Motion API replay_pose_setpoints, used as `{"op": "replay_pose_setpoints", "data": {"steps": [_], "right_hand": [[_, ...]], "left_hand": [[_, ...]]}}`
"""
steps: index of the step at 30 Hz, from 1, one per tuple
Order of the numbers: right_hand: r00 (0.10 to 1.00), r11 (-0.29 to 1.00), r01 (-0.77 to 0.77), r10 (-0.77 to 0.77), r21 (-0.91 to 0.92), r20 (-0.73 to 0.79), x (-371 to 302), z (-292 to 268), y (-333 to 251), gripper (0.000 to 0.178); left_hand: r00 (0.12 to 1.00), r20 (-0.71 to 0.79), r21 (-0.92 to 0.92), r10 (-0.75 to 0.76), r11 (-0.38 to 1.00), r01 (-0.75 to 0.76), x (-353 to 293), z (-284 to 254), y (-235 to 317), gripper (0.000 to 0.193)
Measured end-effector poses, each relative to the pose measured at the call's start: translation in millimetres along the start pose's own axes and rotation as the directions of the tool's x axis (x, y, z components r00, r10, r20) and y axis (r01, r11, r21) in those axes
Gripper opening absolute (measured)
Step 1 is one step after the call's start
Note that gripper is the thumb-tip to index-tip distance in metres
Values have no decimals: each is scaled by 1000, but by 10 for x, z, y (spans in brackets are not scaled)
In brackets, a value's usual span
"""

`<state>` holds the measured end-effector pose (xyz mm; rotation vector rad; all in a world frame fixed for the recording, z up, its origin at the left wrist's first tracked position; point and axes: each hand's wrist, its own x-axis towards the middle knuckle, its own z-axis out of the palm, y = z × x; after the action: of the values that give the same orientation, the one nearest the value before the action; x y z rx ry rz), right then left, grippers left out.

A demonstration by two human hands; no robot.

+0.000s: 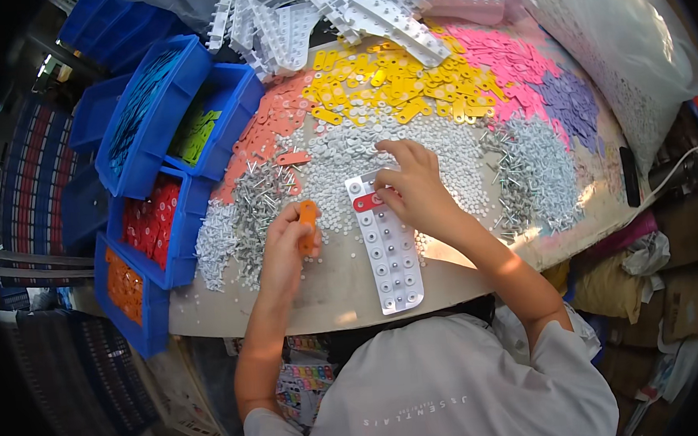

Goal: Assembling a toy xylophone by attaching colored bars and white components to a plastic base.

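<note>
My left hand [283, 250] is closed around an orange plastic tag with a round hole [308, 220], held upright just above the tabletop. To its right lies a long white plastic strip [392, 263] with rows of round white seats and metal pins. A red tag [366, 202] lies across the strip near its far end. My right hand [417, 183] is over that end, thumb and a finger closed together beside the red tag. Whether a small part sits between those fingertips is hidden. Loose white washers [339, 183] lie around the strip's far end.
Blue bins [178, 264] at the left hold red, orange, green and dark blue tags. Piles of metal pins [257, 212], screws [543, 182], yellow tags [404, 79], pink tags [507, 60] and purple tags [569, 96] cover the table. White strips [290, 38] are stacked behind; a plastic bag [618, 50] stands right.
</note>
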<state>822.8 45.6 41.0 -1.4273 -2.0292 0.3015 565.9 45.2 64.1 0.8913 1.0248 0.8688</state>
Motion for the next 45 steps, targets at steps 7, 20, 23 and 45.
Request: {"op": "replay_pose_setpoints", "data": {"steps": [7, 20, 23, 45], "right_hand": [[988, 988, -155, 155, -21, -23, -56, 66, 15, 51], [975, 978, -199, 204, 66, -93, -177, 149, 100, 76], [968, 970, -229, 236, 84, -87, -172, 128, 81, 76], [967, 970, -220, 231, 103, -109, -173, 166, 93, 75]], "left_hand": [[989, 57, 270, 134, 952, -145, 416, 222, 87, 15], [892, 241, 740, 382, 522, -424, 949, 563, -126, 13], [875, 230, 801, 426, 428, -419, 962, 603, -215, 11], [866, 202, 788, 457, 449, -421, 1000, 588, -294, 13]]}}
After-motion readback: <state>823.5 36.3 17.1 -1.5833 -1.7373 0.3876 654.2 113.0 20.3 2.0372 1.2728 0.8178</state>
